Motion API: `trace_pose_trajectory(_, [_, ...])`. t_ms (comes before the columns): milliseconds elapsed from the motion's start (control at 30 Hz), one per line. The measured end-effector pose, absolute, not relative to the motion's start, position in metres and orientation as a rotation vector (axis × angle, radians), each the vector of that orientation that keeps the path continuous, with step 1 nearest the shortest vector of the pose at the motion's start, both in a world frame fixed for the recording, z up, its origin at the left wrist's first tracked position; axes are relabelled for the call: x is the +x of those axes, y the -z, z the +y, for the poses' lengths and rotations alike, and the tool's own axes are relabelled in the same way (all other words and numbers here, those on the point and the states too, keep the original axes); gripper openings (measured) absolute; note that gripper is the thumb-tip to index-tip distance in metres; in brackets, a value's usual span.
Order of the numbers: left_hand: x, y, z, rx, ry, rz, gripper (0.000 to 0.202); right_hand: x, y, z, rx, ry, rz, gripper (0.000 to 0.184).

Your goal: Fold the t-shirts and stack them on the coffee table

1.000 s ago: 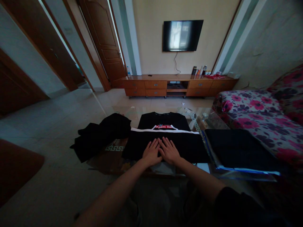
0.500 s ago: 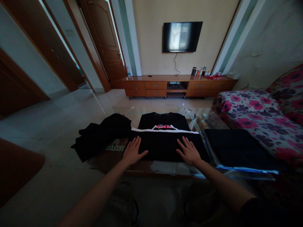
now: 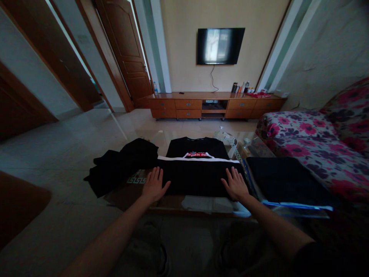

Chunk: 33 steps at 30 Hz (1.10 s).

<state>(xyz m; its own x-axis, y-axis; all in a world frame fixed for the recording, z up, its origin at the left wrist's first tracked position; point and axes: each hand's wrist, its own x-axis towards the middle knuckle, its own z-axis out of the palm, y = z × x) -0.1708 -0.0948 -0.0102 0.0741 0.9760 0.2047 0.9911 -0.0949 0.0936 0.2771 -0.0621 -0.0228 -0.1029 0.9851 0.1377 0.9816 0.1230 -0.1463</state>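
A black T-shirt [image 3: 196,179] with a white stripe and a red printed patch lies on the glass-topped table [image 3: 198,206], its lower part folded up toward the collar. My left hand [image 3: 154,185] rests flat at the left edge of the folded part, fingers spread. At the right side of the same fold, my right hand [image 3: 235,184] lies flat with its fingers apart. Neither hand grips the cloth. A crumpled black garment [image 3: 123,161] sits to the left of the shirt. On the right is a flat dark folded garment [image 3: 288,181] with a blue-edged clear bag under it.
Beyond the table stands a low wooden TV cabinet [image 3: 188,104] with bottles and cans on top. A television [image 3: 220,46] hangs above it. The floral sofa [image 3: 305,127] borders the table on the right. A small glass jar [image 3: 246,143] is near the table's far right corner.
My hands have slid apart over the folded shirt, the left one outward to the left and the right one slightly to the right. The camera view has shifted a little.
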Motion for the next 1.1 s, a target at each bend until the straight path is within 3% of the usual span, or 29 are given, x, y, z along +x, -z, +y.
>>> trace_pose_trajectory(267, [-0.058,0.000,-0.081,-2.566,0.360,-1.787,0.073,0.159,0.000,-0.065,-1.626,-0.218,-2.338,0.075])
trace_pose_trajectory(433, [-0.013,-0.006,-0.072,-2.765,0.375,-1.680,0.077,0.115,-0.013,-0.063,-1.452,-0.429,-2.169,0.068])
trace_pose_trajectory(533, [-0.004,-0.008,-0.066,-2.915,0.889,-1.727,0.069,0.111,-0.014,-0.060,-1.326,-0.538,-2.007,0.062])
trace_pose_trajectory(633, [-0.001,-0.009,-0.059,-2.796,1.932,-1.834,0.047,0.115,-0.008,-0.055,-1.242,-0.637,-1.826,0.059])
trace_pose_trajectory(700, [0.003,-0.009,-0.053,-2.383,2.631,-1.938,0.031,0.117,-0.004,-0.051,-1.205,-0.683,-1.708,0.058])
trace_pose_trajectory(800, [0.014,-0.004,-0.044,-1.607,3.338,-2.079,0.027,0.113,0.002,-0.047,-1.223,-0.742,-1.486,0.056])
trace_pose_trajectory(900, [0.027,0.004,-0.040,-1.204,3.667,-2.099,0.030,0.102,0.006,-0.049,-1.257,-0.802,-1.366,0.051])
trace_pose_trajectory(1100, [0.032,0.019,-0.050,-0.987,3.695,-2.126,0.030,0.098,0.008,-0.061,-1.269,-0.752,-1.456,0.048])
